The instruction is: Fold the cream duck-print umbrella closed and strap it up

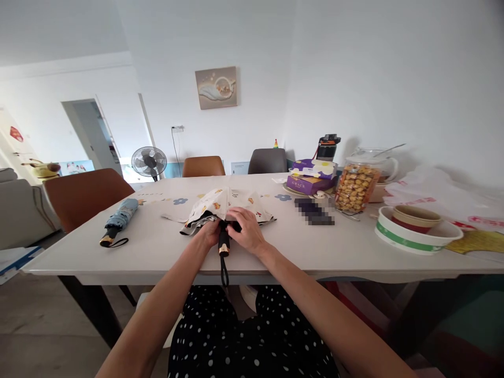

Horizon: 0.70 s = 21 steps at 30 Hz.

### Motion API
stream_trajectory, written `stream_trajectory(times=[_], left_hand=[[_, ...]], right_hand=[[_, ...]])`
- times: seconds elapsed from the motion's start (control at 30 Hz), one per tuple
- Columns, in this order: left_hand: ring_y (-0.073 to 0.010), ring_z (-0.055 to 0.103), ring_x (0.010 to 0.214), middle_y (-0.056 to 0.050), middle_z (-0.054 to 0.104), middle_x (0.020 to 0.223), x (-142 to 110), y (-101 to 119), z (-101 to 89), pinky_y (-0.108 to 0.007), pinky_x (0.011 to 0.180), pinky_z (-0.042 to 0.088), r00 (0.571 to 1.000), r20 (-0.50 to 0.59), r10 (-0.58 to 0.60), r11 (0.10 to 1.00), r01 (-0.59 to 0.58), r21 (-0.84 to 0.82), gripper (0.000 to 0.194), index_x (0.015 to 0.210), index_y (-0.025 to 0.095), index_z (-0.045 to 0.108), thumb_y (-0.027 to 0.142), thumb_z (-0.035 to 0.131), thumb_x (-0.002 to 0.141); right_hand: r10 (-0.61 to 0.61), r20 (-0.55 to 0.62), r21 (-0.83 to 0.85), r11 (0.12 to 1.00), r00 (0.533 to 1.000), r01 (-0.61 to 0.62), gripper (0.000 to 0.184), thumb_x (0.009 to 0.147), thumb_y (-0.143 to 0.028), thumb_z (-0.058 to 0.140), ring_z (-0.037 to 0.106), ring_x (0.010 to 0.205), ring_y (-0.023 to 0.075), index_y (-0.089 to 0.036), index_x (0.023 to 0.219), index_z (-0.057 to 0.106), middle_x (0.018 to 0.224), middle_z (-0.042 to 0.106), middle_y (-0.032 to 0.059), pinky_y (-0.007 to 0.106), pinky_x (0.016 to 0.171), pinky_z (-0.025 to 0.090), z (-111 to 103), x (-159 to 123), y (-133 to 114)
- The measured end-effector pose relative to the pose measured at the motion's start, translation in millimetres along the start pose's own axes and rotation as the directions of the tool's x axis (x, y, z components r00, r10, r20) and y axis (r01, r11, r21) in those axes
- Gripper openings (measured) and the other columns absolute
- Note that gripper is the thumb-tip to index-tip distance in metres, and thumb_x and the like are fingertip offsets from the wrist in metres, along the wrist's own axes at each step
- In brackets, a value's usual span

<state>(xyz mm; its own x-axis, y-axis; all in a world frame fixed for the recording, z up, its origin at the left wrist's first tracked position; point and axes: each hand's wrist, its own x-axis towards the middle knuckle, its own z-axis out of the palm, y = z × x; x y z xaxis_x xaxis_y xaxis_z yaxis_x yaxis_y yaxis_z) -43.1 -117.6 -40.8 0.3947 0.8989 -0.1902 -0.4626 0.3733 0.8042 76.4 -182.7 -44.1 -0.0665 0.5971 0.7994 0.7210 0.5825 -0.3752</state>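
A white folding umbrella [214, 206] with small printed figures lies on the table, its canopy loosely bunched and its dark underside showing at the left. The black handle [223, 240] with a gold-coloured end points toward me, and its wrist strap hangs over the table edge. My left hand [210, 233] is closed at the canopy's lower edge, just left of the handle. From the right, my right hand [244, 227] grips the umbrella where fabric meets handle, fingers bent over the cloth. Some fingertips are hidden by the fabric. A folded blue umbrella [123, 214] with a black handle lies at the left.
On the table's right are a blurred dark object [314, 211], purple boxes [309, 184], a jar of round snacks [357, 184], a white bowl with a green band [409, 240] and a plastic bag [437, 194]. A bottle [327, 148] stands behind. Chairs [203, 166] line the far side.
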Motion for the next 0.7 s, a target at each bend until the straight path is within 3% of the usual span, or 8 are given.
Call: stream_trajectory(times=[0.13, 0.23, 0.37, 0.5, 0.7], left_hand=[[-0.0153, 0.055, 0.056, -0.005, 0.060, 0.067, -6.2, 2.4, 3.8, -0.029, 0.057, 0.050, 0.998, 0.048, -0.030, 0.999, 0.031, -0.024, 0.012, 0.078, 0.014, 0.059, 0.008, 0.051, 0.071], [-0.0145, 0.053, 0.052, -0.003, 0.059, 0.064, -10.4, 5.7, 2.6, -0.030, 0.059, 0.050, 0.984, 0.170, -0.056, 0.996, 0.067, -0.060, 0.018, 0.079, 0.014, 0.059, 0.007, 0.048, 0.066], [-0.0174, 0.058, 0.064, -0.005, 0.063, 0.076, -12.5, 7.0, -0.5, -0.031, 0.063, 0.051, 0.953, 0.302, -0.037, 0.994, 0.067, -0.089, 0.029, 0.085, 0.015, 0.060, 0.008, 0.047, 0.061], [-0.0182, 0.059, 0.071, -0.006, 0.064, 0.082, -11.7, 5.5, -0.7, -0.031, 0.063, 0.051, 0.949, 0.314, -0.034, 0.995, 0.060, -0.074, 0.034, 0.090, 0.015, 0.060, 0.006, 0.047, 0.059], [-0.0184, 0.058, 0.068, -0.008, 0.063, 0.082, -11.5, 5.9, -1.4, -0.031, 0.060, 0.050, 0.935, 0.344, -0.086, 0.993, 0.110, -0.052, 0.042, 0.092, 0.013, 0.060, 0.003, 0.047, 0.053]], right_hand=[[-0.045, 0.018, -0.088, 0.995, 0.999, 0.046, 0.032, 0.075, -0.014, 0.051, 0.050, 0.114, 0.0236, -0.020, 0.105, 0.061, 0.118, 0.060, 0.0078, 0.041, 0.100, 0.031, 2.8, 1.0, 5.7], [-0.034, -0.001, -0.109, 0.993, 0.999, 0.034, 0.036, 0.078, -0.014, 0.046, 0.049, 0.115, 0.0229, -0.020, 0.112, 0.059, 0.118, 0.060, 0.0076, 0.040, 0.101, 0.030, 0.8, 1.0, 7.9], [-0.078, 0.006, -0.149, 0.986, 0.997, 0.078, 0.044, 0.081, -0.011, 0.041, 0.047, 0.116, 0.0212, -0.020, 0.122, 0.054, 0.122, 0.057, 0.0079, 0.038, 0.101, 0.029, 0.7, -0.1, 9.0], [-0.099, 0.058, -0.210, 0.972, 0.993, 0.109, 0.040, 0.083, -0.011, 0.042, 0.049, 0.112, 0.0215, -0.021, 0.118, 0.059, 0.119, 0.058, 0.0084, 0.039, 0.100, 0.029, 4.2, -0.1, 12.5], [-0.030, 0.052, -0.278, 0.960, 0.998, 0.043, 0.037, 0.085, -0.007, 0.041, 0.055, 0.103, 0.0204, -0.022, 0.112, 0.062, 0.111, 0.063, 0.0069, 0.040, 0.099, 0.027, 6.2, 1.3, 19.2]])
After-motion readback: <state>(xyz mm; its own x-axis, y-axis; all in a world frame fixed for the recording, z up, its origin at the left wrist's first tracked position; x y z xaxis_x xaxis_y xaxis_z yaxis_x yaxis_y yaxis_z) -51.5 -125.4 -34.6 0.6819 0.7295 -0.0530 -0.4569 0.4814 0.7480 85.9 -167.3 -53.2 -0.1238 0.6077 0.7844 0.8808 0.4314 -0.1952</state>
